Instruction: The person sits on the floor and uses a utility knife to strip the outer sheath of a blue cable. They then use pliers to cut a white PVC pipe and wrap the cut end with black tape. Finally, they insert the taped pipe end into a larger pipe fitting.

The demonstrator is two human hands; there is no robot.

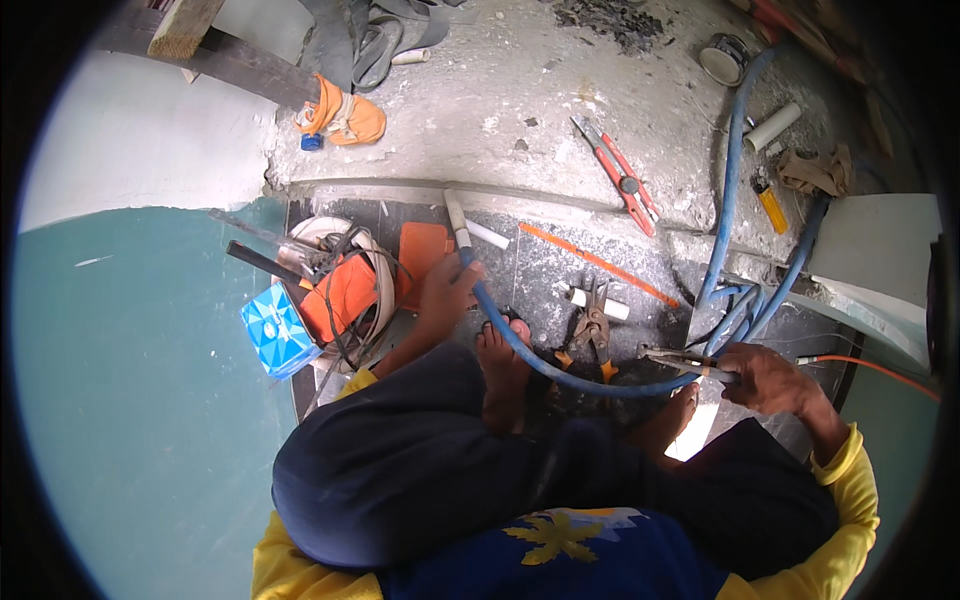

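My left hand (449,291) is closed around a thick blue hose (565,377), just below the hose's whitish end piece (456,215). The hose curves past my feet and runs on to the right. At the right, my right hand (768,379) grips the grey handles of a pliers-like metal tool (688,362). Its jaws point left, just above the hose; whether they touch it I cannot tell. Between my hands lie rusty pliers (592,328) with orange handle ends. White pipe pieces (606,303) and an orange strip (600,263) lie nearby.
At left, a whitish bucket (385,290) holds tools and cables, with a blue-and-white box (279,330) beside it. A red-handled tool (622,180) lies on the concrete ledge. Farther right are a yellow lighter-like object (771,207), a pipe piece (772,127) and a round tin (724,58).
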